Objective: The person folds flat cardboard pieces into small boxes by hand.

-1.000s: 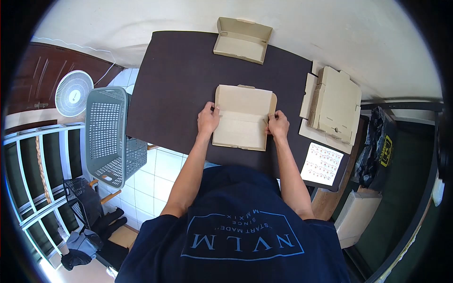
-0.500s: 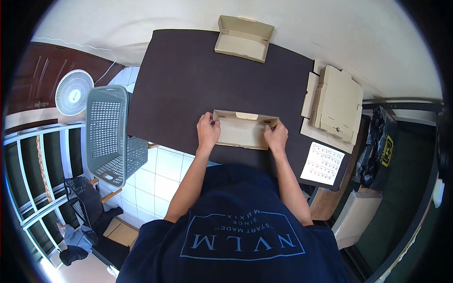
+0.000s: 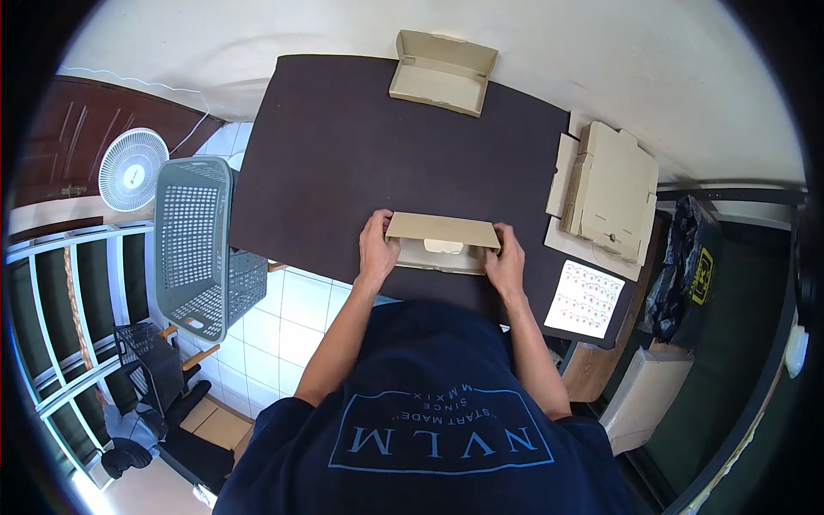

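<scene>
Cardboard boxes: two folded ones on the dark table (image 3: pixel 326 154); one mailer box (image 3: pixel 442 243) at the near edge between the hands, one open box (image 3: pixel 442 62) at the far edge.
Flat stock: one stack of unfolded box blanks (image 3: pixel 611 190) on the right side of the table.
Sticker sheets: one sticker sheet (image 3: pixel 586 299) at the right near corner.
Other items: one grey laundry basket (image 3: pixel 196 245) and one white fan (image 3: pixel 132 169), both off the table to the left.
Left hand (image 3: pixel 378 249): fingers curled around the mailer box's left end, gripping it.
Right hand (image 3: pixel 506 256): fingers curled around the right end, gripping likewise.
Change: half a second ago the lid stood upright with the box interior showing; now it has tipped toward the person and covers most of the tray.
Mailer box look: plain brown cardboard, shallow and rectangular, lid nearly flat, a pale tab visible in the gap along its near side.
</scene>
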Demonstrator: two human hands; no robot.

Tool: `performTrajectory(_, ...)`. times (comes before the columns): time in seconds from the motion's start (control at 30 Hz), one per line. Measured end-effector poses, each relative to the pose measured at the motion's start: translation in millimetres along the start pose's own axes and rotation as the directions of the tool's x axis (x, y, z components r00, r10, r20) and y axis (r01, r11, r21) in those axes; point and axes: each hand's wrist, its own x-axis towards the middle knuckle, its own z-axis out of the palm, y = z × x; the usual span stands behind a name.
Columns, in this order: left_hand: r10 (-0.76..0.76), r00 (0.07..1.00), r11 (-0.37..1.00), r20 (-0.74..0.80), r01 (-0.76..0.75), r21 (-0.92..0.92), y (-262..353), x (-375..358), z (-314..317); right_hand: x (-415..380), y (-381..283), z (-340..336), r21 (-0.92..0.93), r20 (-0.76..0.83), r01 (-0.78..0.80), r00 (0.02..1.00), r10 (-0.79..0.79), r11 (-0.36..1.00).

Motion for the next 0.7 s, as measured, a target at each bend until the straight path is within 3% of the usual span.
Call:
performTrajectory(0.13, 0.013, 1.0, 1.0, 0.01, -0.013, 0.024, 7.7, 2.7, -0.3, -0.4, 5.5, 3.5, -0.103, -0.026, 0.033, 0.999, -0.036, 0.994)
performTrajectory(0.2, 0.012, 1.0, 1.0, 0.021, -0.012, 0.012, 15.3, 8.1, 3.4, 4.0, 5.0, 4.0, -0.12, -0.048, -0.09, 0.995, 0.085, 0.989)
performTrajectory(0.3, 0.049, 0.998, 0.998, 0.05, -0.048, -0.028, 34.5, 28.5, 21.3, 22.8, 13.8, -6.2, -0.14, -0.155, -0.132, 0.982, 0.11, 0.981)
performTrajectory(0.37, 0.053, 0.994, 0.997, 0.095, -0.047, -0.063, 53.6, 52.0, 36.1, 46.5, 23.3, -22.6, -0.074, -0.188, -0.16, 0.972, 0.144, 0.984)
performTrajectory(0.43, 0.083, 0.985, 0.994, 0.154, -0.071, -0.08, 74.9, 81.6, 53.4, 76.7, 32.0, -41.3, -0.16, -0.272, -0.169, 0.954, 0.121, 0.973)
performTrajectory(0.53, 0.126, 0.968, 0.991, 0.217, -0.112, -0.076, 102.9, 132.6, 83.0, 133.5, 48.1, -68.4, -0.126, -0.358, -0.206, 0.922, 0.149, 0.97)
performTrajectory(0.7, 0.127, 0.963, 0.992, 0.239, -0.119, -0.045, 139.0, 197.1, 139.1, 210.5, 37.6, -111.8, -0.237, -0.367, -0.354, 0.895, 0.254, 0.905)
